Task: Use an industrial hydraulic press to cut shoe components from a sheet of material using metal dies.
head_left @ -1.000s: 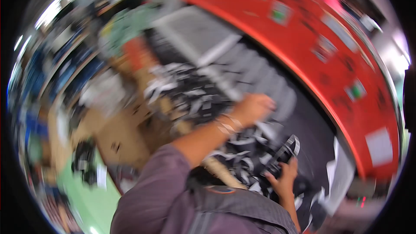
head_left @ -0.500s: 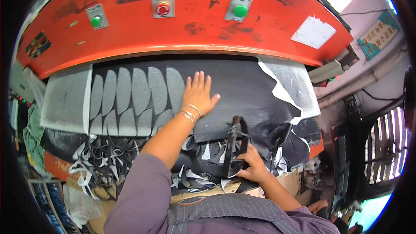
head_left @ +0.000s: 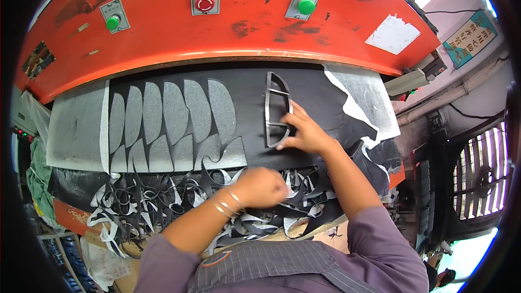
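Note:
A half-oval metal cutting die (head_left: 268, 109) with crossbars stands on the black sheet material (head_left: 320, 95). My right hand (head_left: 308, 130) grips its curved right side, thumb at the lower end. Over the sheet's near edge is my left hand (head_left: 263, 187), fingers curled in and a little blurred; what they hold, if anything, is hidden. Left of the die, a row of half-oval cutouts (head_left: 173, 109) shows the grey surface beneath, with a second, partial row (head_left: 228, 154) nearer me. Black and white offcut strips (head_left: 179, 198) lie tangled below and around my left hand.
The machine's orange beam (head_left: 239, 35) spans the far side, carrying a red button (head_left: 205, 3) and two green buttons, one the right green button (head_left: 306, 6). A grey-white board (head_left: 76, 125) shows at the left, under the sheet. A torn white edge (head_left: 355, 111) borders the sheet's right side.
My left hand has left the sheet, where it lay flat, and come nearer me with its fingers curled. My right hand has carried the die from the near offcuts up onto the sheet.

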`<state>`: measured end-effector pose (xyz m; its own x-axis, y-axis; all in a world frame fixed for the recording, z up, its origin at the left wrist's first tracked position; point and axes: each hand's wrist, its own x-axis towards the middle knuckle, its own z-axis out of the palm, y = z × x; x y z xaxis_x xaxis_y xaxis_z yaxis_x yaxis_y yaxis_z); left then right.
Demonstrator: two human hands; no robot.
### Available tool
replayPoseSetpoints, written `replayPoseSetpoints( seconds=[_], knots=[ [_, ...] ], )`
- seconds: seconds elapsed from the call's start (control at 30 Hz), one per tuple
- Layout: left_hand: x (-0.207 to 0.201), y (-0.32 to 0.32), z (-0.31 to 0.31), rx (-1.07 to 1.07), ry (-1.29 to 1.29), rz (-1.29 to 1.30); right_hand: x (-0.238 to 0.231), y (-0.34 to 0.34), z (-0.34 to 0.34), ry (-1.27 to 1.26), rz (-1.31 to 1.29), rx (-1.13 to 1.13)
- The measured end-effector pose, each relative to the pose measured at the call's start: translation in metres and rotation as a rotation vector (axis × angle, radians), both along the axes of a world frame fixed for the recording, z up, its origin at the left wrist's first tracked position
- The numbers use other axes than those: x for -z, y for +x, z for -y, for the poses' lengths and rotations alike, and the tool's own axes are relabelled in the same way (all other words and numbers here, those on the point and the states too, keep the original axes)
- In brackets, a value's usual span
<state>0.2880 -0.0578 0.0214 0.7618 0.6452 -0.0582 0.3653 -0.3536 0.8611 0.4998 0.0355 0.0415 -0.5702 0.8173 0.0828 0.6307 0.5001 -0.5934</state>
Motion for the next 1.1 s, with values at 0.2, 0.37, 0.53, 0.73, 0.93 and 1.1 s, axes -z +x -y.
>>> replayPoseSetpoints(
  seconds=[0.2,0.37,0.53,0.73,0.93,1.1],
  knots=[
    [0.019,-0.077,-0.060,-0.665,0.346,0.100,0.021,-0.052,-0.051,0.085,0.119,-0.187],
    [0.033,-0.068,-0.063,-0.598,0.402,-0.116,0.038,-0.049,-0.049,0.054,0.011,-0.163],
    [0.031,-0.069,-0.063,-0.559,0.367,-0.134,0.036,-0.049,-0.053,0.080,0.054,-0.195],
    [0.026,-0.066,-0.062,-0.551,0.389,-0.118,0.036,-0.042,-0.054,0.163,0.079,-0.222],
    [0.026,-0.103,-0.061,-0.881,0.245,0.204,0.023,-0.042,-0.014,0.112,-0.166,0.158],
    [-0.038,-0.185,-0.073,-1.337,0.571,0.423,-0.035,-0.037,-0.010,0.276,-0.687,0.461]
  ],
)
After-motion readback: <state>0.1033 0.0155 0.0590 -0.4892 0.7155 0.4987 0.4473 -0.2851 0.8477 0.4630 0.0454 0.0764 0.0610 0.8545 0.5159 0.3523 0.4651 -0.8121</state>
